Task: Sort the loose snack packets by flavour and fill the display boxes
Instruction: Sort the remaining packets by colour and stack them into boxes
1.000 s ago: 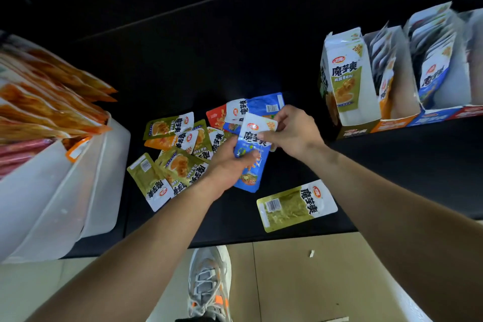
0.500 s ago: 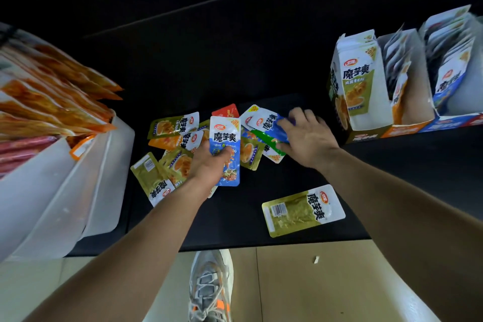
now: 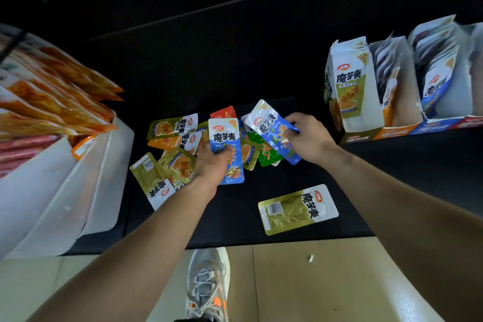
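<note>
"What's in the display boxes?"

"The orange box (image 3: 407,102) and the blue box (image 3: 444,105) hold packets standing on end. The green box (image 3: 350,91) hides its inside."

"And the hands?"

"The left hand (image 3: 211,162) grips an upright blue packet (image 3: 226,136). The right hand's (image 3: 311,139) grip pinches a tilted blue packet (image 3: 271,128), over the loose pile (image 3: 170,128) on the worktop (image 3: 235,212)."

A matt black tabletop (image 3: 235,219) fills the centre; a dark unlit wall (image 3: 235,8) stands at twelve o'clock, a beige tiled floor (image 3: 300,287) at six.
</note>
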Action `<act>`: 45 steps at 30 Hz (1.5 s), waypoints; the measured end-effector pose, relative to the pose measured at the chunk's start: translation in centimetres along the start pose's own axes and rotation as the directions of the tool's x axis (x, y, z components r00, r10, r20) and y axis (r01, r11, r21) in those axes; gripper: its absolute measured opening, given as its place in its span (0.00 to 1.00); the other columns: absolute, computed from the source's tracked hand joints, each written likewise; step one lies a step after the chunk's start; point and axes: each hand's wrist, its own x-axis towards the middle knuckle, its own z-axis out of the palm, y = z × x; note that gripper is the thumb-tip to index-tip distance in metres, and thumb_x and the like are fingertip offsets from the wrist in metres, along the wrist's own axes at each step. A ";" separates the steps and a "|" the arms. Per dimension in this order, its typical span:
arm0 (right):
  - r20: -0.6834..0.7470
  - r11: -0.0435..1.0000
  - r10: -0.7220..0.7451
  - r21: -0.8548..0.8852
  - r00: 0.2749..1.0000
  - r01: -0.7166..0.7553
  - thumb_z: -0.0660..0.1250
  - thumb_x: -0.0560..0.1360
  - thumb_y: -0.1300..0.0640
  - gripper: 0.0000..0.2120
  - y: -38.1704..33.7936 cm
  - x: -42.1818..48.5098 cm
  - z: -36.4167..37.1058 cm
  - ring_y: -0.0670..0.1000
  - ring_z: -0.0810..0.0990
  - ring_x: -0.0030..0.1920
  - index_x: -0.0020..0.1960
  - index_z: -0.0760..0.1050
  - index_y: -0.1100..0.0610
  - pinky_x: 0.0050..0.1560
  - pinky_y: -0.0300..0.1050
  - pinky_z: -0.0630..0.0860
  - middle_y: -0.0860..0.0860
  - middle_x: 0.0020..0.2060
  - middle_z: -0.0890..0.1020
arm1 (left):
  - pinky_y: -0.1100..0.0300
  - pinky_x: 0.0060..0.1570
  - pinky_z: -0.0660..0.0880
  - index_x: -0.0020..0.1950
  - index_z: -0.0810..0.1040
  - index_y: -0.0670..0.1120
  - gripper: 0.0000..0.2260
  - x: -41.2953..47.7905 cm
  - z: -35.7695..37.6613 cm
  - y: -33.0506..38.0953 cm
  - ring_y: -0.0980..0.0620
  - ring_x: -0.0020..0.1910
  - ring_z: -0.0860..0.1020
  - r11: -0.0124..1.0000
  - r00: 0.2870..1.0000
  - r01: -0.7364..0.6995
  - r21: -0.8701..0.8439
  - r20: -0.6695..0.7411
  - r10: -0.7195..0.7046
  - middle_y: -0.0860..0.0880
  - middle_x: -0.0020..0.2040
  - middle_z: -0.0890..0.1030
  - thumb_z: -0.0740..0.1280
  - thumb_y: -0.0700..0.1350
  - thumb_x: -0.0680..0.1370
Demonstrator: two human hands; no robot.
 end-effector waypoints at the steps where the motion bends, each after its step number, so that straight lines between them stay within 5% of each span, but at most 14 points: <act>1: 0.030 0.994 0.022 0.102 0.999 -0.025 0.65 0.81 0.60 0.05 -0.2 -0.2 0.1 0.53 0.83 0.44 0.54 0.77 0.53 0.42 0.49 0.81 0.53 0.45 0.83 | 0.62 0.34 0.77 0.55 0.76 0.52 0.05 -0.1 0.1 0.0 0.53 0.43 0.82 1.000 1.000 0.015 -0.014 0.002 -0.015 0.50 0.50 0.83 0.69 0.49 0.80; 5: 0.229 0.845 0.070 0.503 0.971 -0.180 0.70 0.77 0.67 0.07 -1.9 -1.3 1.7 0.58 0.85 0.47 0.48 0.76 0.57 0.43 0.56 0.85 0.57 0.45 0.83 | 0.53 0.45 0.81 0.53 0.76 0.55 0.07 -0.5 1.1 0.6 0.51 0.48 0.83 0.990 0.998 0.056 -0.126 0.041 -0.051 0.52 0.51 0.83 0.63 0.57 0.82; 8: 0.271 0.830 0.105 0.506 0.957 -0.234 0.76 0.73 0.61 0.10 -2.7 -1.5 3.8 0.51 0.85 0.43 0.47 0.75 0.58 0.39 0.48 0.84 0.54 0.42 0.81 | 0.60 0.39 0.79 0.52 0.78 0.55 0.09 -1.1 1.4 1.0 0.55 0.46 0.84 0.984 0.992 -0.005 -0.176 0.123 0.027 0.56 0.48 0.84 0.67 0.59 0.80; 10: 0.138 0.938 0.118 0.310 0.983 -0.155 0.77 0.72 0.51 0.12 -2.8 -1.1 4.9 0.48 0.82 0.42 0.47 0.77 0.55 0.40 0.44 0.81 0.49 0.42 0.81 | 0.63 0.36 0.80 0.55 0.78 0.51 0.08 -1.0 1.1 0.8 0.54 0.45 0.85 0.990 0.985 -0.074 -0.118 0.147 0.091 0.54 0.47 0.85 0.70 0.52 0.79; 12: 0.006 0.999 -0.008 -0.036 1.000 0.008 0.70 0.76 0.46 0.14 -2.4 -0.8 5.3 0.49 0.80 0.54 0.60 0.78 0.50 0.51 0.46 0.78 0.48 0.55 0.81 | 0.61 0.36 0.81 0.56 0.78 0.48 0.07 -0.5 0.3 0.6 0.54 0.42 0.85 0.994 0.993 -0.063 -0.088 0.089 0.071 0.53 0.46 0.85 0.70 0.48 0.80; 15: 0.180 0.750 -0.264 -0.580 0.948 0.319 0.59 0.80 0.44 0.26 -0.4 -0.6 5.4 0.54 0.65 0.73 0.77 0.63 0.46 0.70 0.56 0.65 0.46 0.76 0.66 | 0.64 0.33 0.76 0.60 0.75 0.49 0.09 0.5 -1.3 0.1 0.57 0.41 0.81 1.000 1.000 -0.019 -0.022 -0.025 0.018 0.55 0.46 0.81 0.68 0.49 0.81; 18: 0.107 0.661 -0.162 -0.727 0.981 0.188 0.57 0.80 0.43 0.27 1.6 -0.8 5.4 0.58 0.61 0.75 0.78 0.62 0.51 0.72 0.60 0.61 0.51 0.79 0.61 | 0.60 0.37 0.73 0.63 0.73 0.50 0.12 1.2 -2.4 -0.9 0.59 0.40 0.77 0.998 0.997 0.022 0.063 -0.080 -0.017 0.57 0.44 0.77 0.66 0.50 0.82; 21: -0.040 0.686 -0.171 -0.722 0.984 0.090 0.58 0.80 0.46 0.28 1.9 -0.8 5.1 0.60 0.59 0.76 0.77 0.62 0.55 0.73 0.62 0.62 0.54 0.78 0.60 | 0.54 0.43 0.79 0.63 0.73 0.47 0.13 1.3 -2.5 -1.1 0.54 0.42 0.78 0.994 0.993 0.071 0.083 -0.102 -0.062 0.54 0.44 0.76 0.67 0.52 0.81; 26: 0.246 0.700 -0.228 -0.631 0.942 0.334 0.57 0.82 0.47 0.24 -0.8 0.2 6.8 0.56 0.62 0.75 0.77 0.62 0.49 0.71 0.58 0.63 0.50 0.77 0.63 | 0.51 0.43 0.80 0.63 0.73 0.45 0.14 1.1 -2.6 -1.3 0.53 0.41 0.78 0.993 0.996 0.055 0.108 -0.081 -0.047 0.51 0.46 0.78 0.66 0.51 0.81; 29: 0.125 0.721 -0.160 -0.662 0.979 0.202 0.68 0.78 0.52 0.24 -0.9 0.0 6.9 0.58 0.69 0.68 0.72 0.67 0.53 0.66 0.58 0.70 0.54 0.68 0.70 | 0.58 0.36 0.73 0.62 0.73 0.45 0.13 0.9 -2.9 -1.5 0.56 0.40 0.77 0.994 0.995 0.050 0.100 -0.090 -0.041 0.53 0.44 0.77 0.66 0.50 0.82; 33: 0.055 0.751 -0.022 -0.658 0.998 0.053 0.75 0.71 0.40 0.40 -0.3 -0.3 5.5 0.61 0.68 0.69 0.73 0.63 0.55 0.69 0.59 0.69 0.57 0.67 0.69 | 0.53 0.47 0.78 0.62 0.72 0.45 0.13 0.5 -3.0 -1.3 0.49 0.44 0.79 0.992 0.994 0.075 0.103 -0.084 -0.067 0.48 0.49 0.79 0.66 0.50 0.82; 35: 0.055 0.753 0.057 -0.658 0.997 -0.007 0.78 0.67 0.39 0.43 -0.3 -0.5 5.0 0.62 0.70 0.68 0.72 0.63 0.57 0.66 0.58 0.71 0.59 0.66 0.71 | 0.57 0.39 0.76 0.59 0.72 0.47 0.11 0.2 -2.8 -1.0 0.52 0.42 0.79 0.991 0.994 0.071 0.111 -0.085 -0.062 0.51 0.45 0.78 0.66 0.51 0.82; 38: 0.065 0.828 0.103 -0.558 0.993 -0.049 0.81 0.66 0.44 0.38 0.1 -1.2 4.2 0.61 0.74 0.62 0.67 0.67 0.57 0.58 0.54 0.74 0.58 0.61 0.75 | 0.60 0.33 0.68 0.57 0.71 0.49 0.10 -0.5 -2.8 -0.2 0.55 0.40 0.77 0.986 0.998 0.048 0.159 -0.058 -0.039 0.55 0.44 0.76 0.66 0.52 0.81; 45: 0.156 0.917 0.050 -0.398 0.986 0.016 0.75 0.72 0.60 0.26 -3.4 -3.4 -3.2 0.54 0.77 0.50 0.67 0.72 0.49 0.39 0.41 0.71 0.55 0.60 0.79 | 0.52 0.48 0.80 0.59 0.75 0.49 0.11 -4.6 -6.2 5.4 0.48 0.49 0.81 0.956 0.994 -0.097 0.276 0.083 0.076 0.50 0.51 0.81 0.67 0.53 0.81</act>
